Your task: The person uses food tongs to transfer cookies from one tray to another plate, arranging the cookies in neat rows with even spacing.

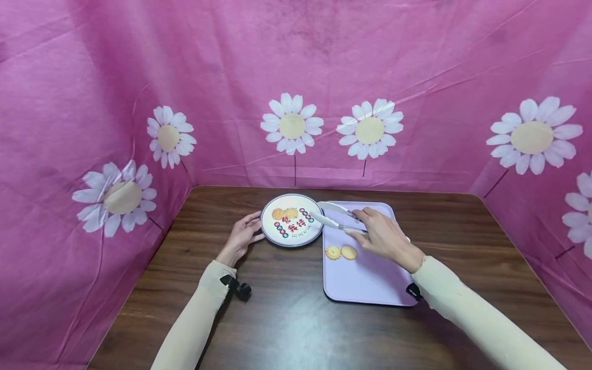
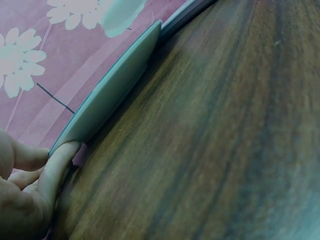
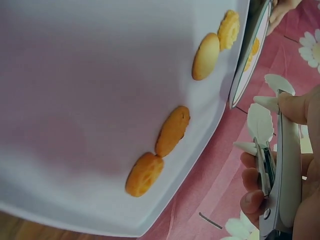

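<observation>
My left hand (image 1: 242,234) pinches the left rim of a round white plate (image 1: 296,198), thumb above and fingers below in the left wrist view. Two cookies (image 1: 284,213) lie on the plate among red lettering. My right hand (image 1: 388,236) grips metal tongs (image 1: 339,226) with white tips, spread apart and with nothing visible between them. The tips reach over the plate's right edge. Below the tongs, a scalloped cookie (image 1: 333,252) and a smooth oval cookie (image 1: 349,252) lie on a lavender tray (image 1: 361,285). Two browner cookies (image 3: 157,152) on the tray show in the right wrist view; my right hand hides them from the head view.
A dark wooden table (image 1: 277,318) bears the tray and plate, which stand side by side. Pink cloth (image 1: 416,51) printed with white daisies surrounds the table at the back and sides. Black straps (image 1: 236,287) with small devices are on the wrists.
</observation>
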Tool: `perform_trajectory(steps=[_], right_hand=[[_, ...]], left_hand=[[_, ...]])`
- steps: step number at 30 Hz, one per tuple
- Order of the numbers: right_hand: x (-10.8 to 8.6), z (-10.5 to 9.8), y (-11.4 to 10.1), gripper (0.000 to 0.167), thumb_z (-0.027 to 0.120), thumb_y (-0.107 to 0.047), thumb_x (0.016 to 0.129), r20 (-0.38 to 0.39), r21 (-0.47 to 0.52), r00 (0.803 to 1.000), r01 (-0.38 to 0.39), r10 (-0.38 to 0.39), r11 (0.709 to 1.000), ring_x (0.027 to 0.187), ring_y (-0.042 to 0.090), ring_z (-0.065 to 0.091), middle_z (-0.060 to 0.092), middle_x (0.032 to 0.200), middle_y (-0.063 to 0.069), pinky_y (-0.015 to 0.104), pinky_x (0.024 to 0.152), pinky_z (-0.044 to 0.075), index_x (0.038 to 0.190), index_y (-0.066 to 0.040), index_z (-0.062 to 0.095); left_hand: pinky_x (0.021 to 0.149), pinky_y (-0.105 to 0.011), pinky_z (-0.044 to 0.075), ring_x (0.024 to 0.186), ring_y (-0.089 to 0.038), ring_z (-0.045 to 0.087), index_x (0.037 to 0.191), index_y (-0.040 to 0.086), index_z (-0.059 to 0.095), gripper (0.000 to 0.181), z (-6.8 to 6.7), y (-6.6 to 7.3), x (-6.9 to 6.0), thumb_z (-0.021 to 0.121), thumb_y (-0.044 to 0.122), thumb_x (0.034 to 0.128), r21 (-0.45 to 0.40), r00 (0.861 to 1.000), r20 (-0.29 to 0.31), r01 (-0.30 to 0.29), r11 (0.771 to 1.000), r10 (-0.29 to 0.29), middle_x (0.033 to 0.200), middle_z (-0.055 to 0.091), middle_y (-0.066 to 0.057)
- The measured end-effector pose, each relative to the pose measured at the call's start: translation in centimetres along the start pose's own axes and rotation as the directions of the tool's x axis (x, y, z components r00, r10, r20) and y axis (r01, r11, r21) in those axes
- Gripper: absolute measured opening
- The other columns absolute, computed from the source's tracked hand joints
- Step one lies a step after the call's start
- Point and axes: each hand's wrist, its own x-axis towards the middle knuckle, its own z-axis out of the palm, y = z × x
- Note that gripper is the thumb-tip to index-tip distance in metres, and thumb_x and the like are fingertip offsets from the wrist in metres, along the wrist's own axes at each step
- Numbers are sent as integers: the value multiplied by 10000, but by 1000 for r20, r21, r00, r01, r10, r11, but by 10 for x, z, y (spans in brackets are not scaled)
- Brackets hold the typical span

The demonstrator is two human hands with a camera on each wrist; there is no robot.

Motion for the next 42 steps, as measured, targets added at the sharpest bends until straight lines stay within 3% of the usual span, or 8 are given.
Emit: perform_trajectory(steps=[15,22,36,42], right_hand=[[-53,-13,-7,533,792,-438,904,51,-21,999,-11,12,1000,723,135,569,715,1003,81,362,510,555,1281,-75,691],[-75,-17,-8,598,806,-416,886,53,-15,999,11,-10,1000,1009,327,742,716,1276,169,519,660,656,1343,-57,665],[-78,-22,-8,610,831,-441,849,110,-63,993,46,-39,997,942,298,731,727,1231,166,423,526,606,1307,-65,687],[-76,-23,-7,606,844,-415,840,110,-76,993,60,-52,995,985,315,735,727,1233,165,471,577,629,1310,-67,681]], left_hand=[[910,-258,655,1321,-263,527,1567,25,435,483,0,-3,1,484,20,1086,-4,1000,12,11,1000,-11,1548,466,-261],[934,-278,653,1366,-289,506,1569,27,433,485,0,-1,1,483,21,1087,-2,1000,13,5,1000,-5,1555,462,-255],[1018,-338,626,1400,-298,489,1578,35,421,492,-3,3,7,478,24,1089,-4,1000,23,13,1000,-12,1579,453,-251],[996,-331,637,1381,-291,497,1576,36,425,491,-4,5,9,474,16,1088,-4,1000,26,13,1000,-13,1564,460,-254]])
